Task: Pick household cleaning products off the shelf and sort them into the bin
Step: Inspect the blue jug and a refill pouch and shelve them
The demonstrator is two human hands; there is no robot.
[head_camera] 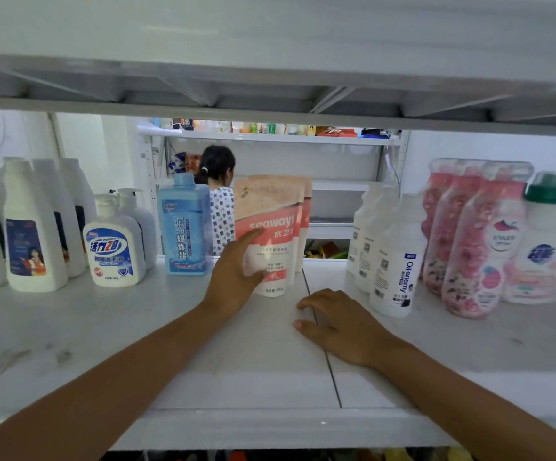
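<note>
At the left of the frame, tall white bottles [33, 227] crowd the shelf [103, 327]. Beside them stand a pump bottle of hand soap [114, 251] and a blue bottle [185, 227]. In front of these the shelf board lies bare to its front edge. At centre the left hand [233, 274] reaches in, its fingers straight and spread over the left front of the pink seaways pouch [270, 234], which stands upright with more pouches behind it. Just right of it, the right hand [339, 324] rests on the shelf across the board seam [323, 344], fingers loosely bent, holding nothing. A narrow gap separates the pouch from the white Oil enemy bottle [399, 257]. The pink bead bottles [479, 247] and a green-capped bottle [542, 241] fill the right.
</note>
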